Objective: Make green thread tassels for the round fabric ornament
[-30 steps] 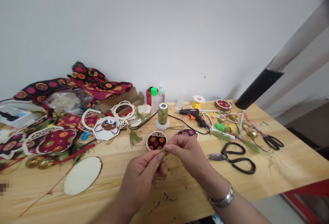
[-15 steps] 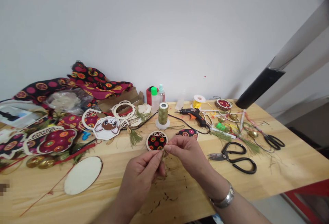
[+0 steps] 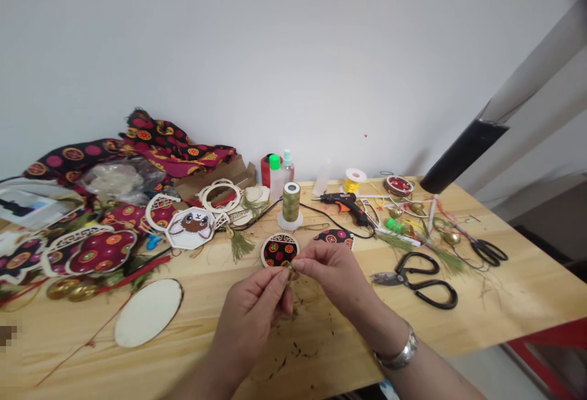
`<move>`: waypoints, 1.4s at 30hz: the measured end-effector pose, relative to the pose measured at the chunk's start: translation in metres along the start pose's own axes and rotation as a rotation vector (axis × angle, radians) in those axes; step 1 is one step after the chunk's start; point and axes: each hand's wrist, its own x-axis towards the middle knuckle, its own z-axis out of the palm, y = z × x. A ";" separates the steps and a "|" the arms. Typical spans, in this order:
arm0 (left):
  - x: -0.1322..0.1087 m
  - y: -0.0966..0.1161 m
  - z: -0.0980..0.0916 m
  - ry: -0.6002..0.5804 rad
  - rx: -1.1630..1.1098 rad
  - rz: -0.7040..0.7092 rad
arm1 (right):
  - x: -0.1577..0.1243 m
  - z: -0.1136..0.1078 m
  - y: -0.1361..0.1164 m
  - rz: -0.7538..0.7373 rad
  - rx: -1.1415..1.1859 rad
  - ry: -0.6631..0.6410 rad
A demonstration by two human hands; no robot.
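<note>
My left hand (image 3: 257,305) is closed in a pinch, thumb against forefinger, on a thin bit of olive-green thread (image 3: 290,270). Tip to tip with it, my right hand (image 3: 332,271) pinches the same thread; most of it is hidden by the fingers. Just behind the fingertips lies a round wooden-framed pendant (image 3: 279,252) with dark flowered fabric. A spool of olive-green thread (image 3: 290,205) stands upright beyond it. Partly covered by my right hand is another fabric-covered piece (image 3: 337,238). Black-handled scissors (image 3: 415,281) lie to the right of that hand.
A glue gun (image 3: 346,203) and a yellow cord spool (image 3: 354,180) sit at the back. To the left are an oval white board (image 3: 149,313), a sheep-faced piece (image 3: 191,227), golden bells (image 3: 73,290) and heaped fabric (image 3: 169,143). Smaller scissors (image 3: 490,252) lie far right.
Both hands stay pinched together in nearly the same place. My fingertips have shifted only slightly; the things on the table have not moved.
</note>
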 end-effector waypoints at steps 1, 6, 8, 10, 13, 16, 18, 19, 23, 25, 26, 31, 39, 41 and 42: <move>0.000 -0.001 0.000 -0.007 0.008 0.001 | 0.000 0.000 0.000 0.000 0.010 -0.007; 0.000 -0.003 -0.001 -0.024 0.032 0.002 | 0.001 0.000 0.001 -0.018 0.017 -0.028; 0.000 -0.004 -0.001 -0.021 0.029 -0.004 | 0.001 -0.001 0.002 -0.021 0.018 -0.040; 0.000 -0.004 -0.001 -0.025 0.018 -0.012 | 0.001 -0.001 0.002 -0.022 0.007 -0.044; 0.001 -0.004 -0.001 -0.029 0.023 -0.006 | 0.001 -0.002 0.004 -0.026 -0.020 -0.052; 0.001 -0.002 -0.001 -0.030 0.034 -0.006 | 0.000 -0.002 0.005 -0.030 -0.008 -0.068; 0.001 -0.001 -0.001 -0.030 0.025 -0.014 | 0.000 -0.002 0.004 -0.032 -0.007 -0.074; 0.001 -0.001 -0.001 -0.036 0.011 -0.025 | -0.001 -0.002 0.003 -0.032 -0.016 -0.074; 0.001 -0.002 -0.001 -0.097 -0.144 -0.098 | -0.002 -0.001 0.001 -0.032 -0.050 -0.069; 0.001 -0.004 -0.002 -0.123 -0.232 -0.118 | -0.002 -0.001 0.001 -0.034 -0.046 -0.078; 0.001 -0.004 -0.003 -0.130 -0.264 -0.117 | -0.001 -0.001 0.001 -0.034 -0.048 -0.081; 0.000 -0.006 -0.004 -0.155 -0.291 -0.080 | -0.001 -0.001 -0.001 -0.030 -0.065 -0.060; 0.001 -0.008 -0.002 -0.059 -0.184 -0.043 | -0.001 0.001 -0.004 -0.035 -0.075 -0.011; 0.002 -0.007 -0.001 -0.029 -0.126 -0.026 | -0.001 0.001 -0.004 -0.060 -0.094 -0.004; 0.002 -0.006 -0.001 -0.020 -0.108 -0.018 | 0.000 0.001 -0.004 -0.087 -0.106 0.001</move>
